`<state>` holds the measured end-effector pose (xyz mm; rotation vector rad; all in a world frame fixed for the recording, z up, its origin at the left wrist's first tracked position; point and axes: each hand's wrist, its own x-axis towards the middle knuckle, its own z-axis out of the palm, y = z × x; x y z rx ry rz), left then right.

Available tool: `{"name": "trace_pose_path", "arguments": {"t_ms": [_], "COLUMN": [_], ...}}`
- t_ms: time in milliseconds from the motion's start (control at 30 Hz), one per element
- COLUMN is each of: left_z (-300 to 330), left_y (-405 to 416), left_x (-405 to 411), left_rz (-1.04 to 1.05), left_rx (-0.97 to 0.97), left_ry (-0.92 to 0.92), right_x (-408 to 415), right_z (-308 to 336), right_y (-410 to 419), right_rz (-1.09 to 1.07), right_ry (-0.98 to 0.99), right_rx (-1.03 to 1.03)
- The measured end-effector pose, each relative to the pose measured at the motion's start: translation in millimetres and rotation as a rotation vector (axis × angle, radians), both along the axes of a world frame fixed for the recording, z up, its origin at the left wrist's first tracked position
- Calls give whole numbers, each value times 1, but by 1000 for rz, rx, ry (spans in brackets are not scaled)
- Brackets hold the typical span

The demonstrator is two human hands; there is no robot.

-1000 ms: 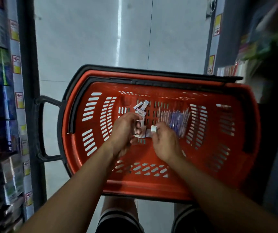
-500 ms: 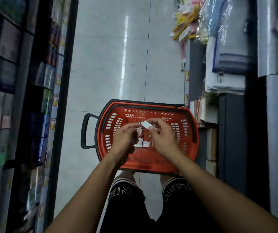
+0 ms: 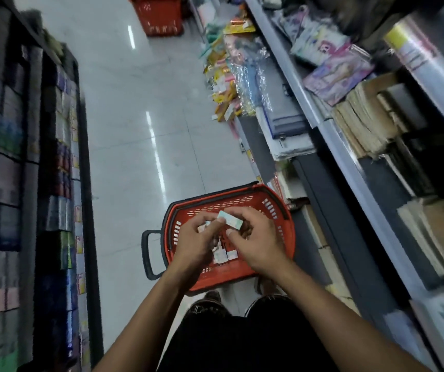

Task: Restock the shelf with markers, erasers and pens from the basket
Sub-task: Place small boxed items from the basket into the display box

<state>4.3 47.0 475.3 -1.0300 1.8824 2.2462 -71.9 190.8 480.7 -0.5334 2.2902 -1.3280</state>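
While both hands hover over the red basket (image 3: 274, 253) on the floor, the right hand (image 3: 257, 242) pinches a small white eraser (image 3: 231, 220), grip clamped on it. The left hand (image 3: 198, 244) has fingers curled, touching the eraser's left end and holding more small packs; its grip is clamped on those. More erasers (image 3: 224, 255) lie in the basket below. Stocked shelf (image 3: 349, 162) on the right, second red basket (image 3: 159, 14) far down the aisle.

basket (image 3: 274, 210) on the floor (image 3: 135, 130) between two shelves, left (image 3: 27, 157) and right (image 3: 349, 157); erasers (image 3: 224, 255) in it; another basket (image 3: 159, 17) farther ahead.
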Motion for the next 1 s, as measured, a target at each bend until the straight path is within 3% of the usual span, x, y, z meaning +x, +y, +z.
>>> {"name": "trace_pose_path", "arguments": {"t_ms": [167, 600, 767, 1000], "left_z": [26, 42, 53, 67], "left_y": [13, 135, 216, 335], "left_x": [23, 76, 123, 247], "left_rz": [-204, -843, -1057, -1312], "left_rx": [-55, 4, -126, -45], "left_ry": [15, 88, 181, 182], "right_x": [52, 190, 278, 440], "right_z": [22, 57, 63, 73], "right_y": [25, 161, 234, 326], "right_rz": [-173, -734, -1000, -1264], "right_ry": [140, 124, 214, 343], "right_rx": [83, 103, 71, 75]}}
